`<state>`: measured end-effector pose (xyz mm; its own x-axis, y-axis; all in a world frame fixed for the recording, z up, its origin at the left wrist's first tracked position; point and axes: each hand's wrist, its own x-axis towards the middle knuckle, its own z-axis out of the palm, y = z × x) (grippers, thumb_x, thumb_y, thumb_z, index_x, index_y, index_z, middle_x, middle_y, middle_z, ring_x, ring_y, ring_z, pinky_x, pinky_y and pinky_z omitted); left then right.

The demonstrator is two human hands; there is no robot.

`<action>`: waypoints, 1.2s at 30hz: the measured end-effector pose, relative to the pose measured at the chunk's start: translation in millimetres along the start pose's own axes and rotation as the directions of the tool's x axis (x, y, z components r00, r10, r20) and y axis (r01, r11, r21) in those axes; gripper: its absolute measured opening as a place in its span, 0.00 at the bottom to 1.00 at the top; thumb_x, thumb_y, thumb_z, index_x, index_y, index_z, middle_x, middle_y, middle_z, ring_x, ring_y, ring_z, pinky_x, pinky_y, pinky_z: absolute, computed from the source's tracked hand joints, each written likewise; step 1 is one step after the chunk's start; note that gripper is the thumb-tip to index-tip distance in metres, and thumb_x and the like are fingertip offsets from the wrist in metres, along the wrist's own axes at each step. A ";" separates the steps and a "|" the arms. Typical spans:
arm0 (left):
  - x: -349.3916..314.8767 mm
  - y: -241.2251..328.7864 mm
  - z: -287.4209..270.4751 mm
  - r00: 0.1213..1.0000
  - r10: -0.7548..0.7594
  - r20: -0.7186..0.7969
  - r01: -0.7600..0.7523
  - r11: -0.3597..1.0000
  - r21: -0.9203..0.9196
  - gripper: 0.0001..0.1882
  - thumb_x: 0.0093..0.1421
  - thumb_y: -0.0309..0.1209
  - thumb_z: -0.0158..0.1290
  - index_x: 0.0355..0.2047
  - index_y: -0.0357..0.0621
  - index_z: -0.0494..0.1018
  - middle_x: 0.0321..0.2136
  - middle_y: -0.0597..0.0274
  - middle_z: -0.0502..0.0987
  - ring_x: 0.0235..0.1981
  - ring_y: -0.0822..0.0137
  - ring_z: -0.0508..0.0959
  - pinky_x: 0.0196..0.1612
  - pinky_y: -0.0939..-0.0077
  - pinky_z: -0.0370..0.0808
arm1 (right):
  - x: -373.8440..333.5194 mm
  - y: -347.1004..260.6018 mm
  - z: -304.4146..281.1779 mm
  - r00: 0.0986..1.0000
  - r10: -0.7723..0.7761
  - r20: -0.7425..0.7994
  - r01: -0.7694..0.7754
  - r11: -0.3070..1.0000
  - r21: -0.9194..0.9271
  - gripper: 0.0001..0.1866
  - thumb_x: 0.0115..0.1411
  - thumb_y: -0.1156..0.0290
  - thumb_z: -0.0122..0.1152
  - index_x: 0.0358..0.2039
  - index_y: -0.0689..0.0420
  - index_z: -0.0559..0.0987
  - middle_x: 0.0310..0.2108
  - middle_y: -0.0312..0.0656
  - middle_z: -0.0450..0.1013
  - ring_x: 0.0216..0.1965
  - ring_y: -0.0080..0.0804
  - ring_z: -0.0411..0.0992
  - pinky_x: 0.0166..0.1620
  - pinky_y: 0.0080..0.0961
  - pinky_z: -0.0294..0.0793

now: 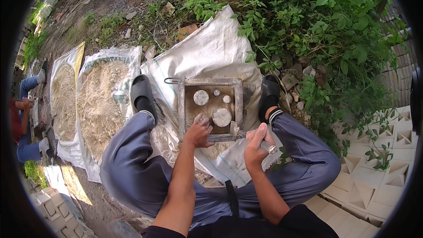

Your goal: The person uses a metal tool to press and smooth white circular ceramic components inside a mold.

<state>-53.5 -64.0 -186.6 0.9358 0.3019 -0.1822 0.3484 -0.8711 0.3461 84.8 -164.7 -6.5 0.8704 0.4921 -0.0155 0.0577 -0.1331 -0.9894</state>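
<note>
Between my feet sits a square grey box frame (181, 105) with a flat bed of brown sand (192, 117) inside. Two large pale round discs (221, 117) and two small round pieces (226, 99) rest in the sand. My left hand (199, 131) is at the frame's near left corner, fingers bent but apart over the sand, with nothing visible in them. In my right hand (257, 145) is a small trowel (235, 130), gripped by its handle. Its blade lies over the near right corner, beside the larger disc.
A white woven sack (211, 39) lies under the frame. Open sacks of pale sand (103, 105) are at left; beyond them sits another person (26, 119). Green plants (326, 31) crowd the far right. Cream patterned blocks (370, 172) are stacked at near right.
</note>
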 end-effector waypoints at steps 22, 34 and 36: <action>-2.4 -0.1 -4.9 1.000 -0.019 0.022 0.019 1.000 -0.019 0.37 0.40 0.59 0.61 0.42 0.40 0.77 0.50 0.51 0.75 0.60 0.62 0.66 0.69 0.51 0.45 | 10.6 -4.5 14.0 0.999 0.024 -0.033 -0.026 0.997 -0.068 0.22 0.70 0.66 0.47 0.17 0.60 0.65 0.13 0.30 0.59 0.16 0.16 0.57 0.20 0.21 0.54; 1.1 -2.1 3.9 0.994 0.001 -0.111 -0.007 0.999 -0.050 0.36 0.39 0.58 0.62 0.39 0.40 0.77 0.45 0.50 0.78 0.61 0.61 0.65 0.69 0.52 0.45 | 4.1 1.1 17.1 0.993 0.077 -0.090 -0.086 0.991 -0.104 0.21 0.70 0.66 0.47 0.19 0.61 0.67 0.15 0.31 0.61 0.19 0.18 0.57 0.23 0.22 0.56; -2.1 -1.5 5.0 0.997 -0.027 -0.069 0.024 0.999 -0.045 0.36 0.39 0.58 0.62 0.39 0.40 0.77 0.46 0.51 0.77 0.61 0.61 0.65 0.69 0.52 0.46 | 7.1 2.4 16.8 0.988 0.116 -0.106 -0.130 0.983 -0.127 0.22 0.70 0.65 0.46 0.19 0.61 0.67 0.15 0.31 0.61 0.18 0.18 0.58 0.23 0.22 0.57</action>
<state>-56.3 -65.2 -191.3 0.9275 0.3516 -0.1272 0.3729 -0.8454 0.3824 82.9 -147.0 -11.4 0.9181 0.3792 -0.1152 0.0061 -0.3042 -0.9526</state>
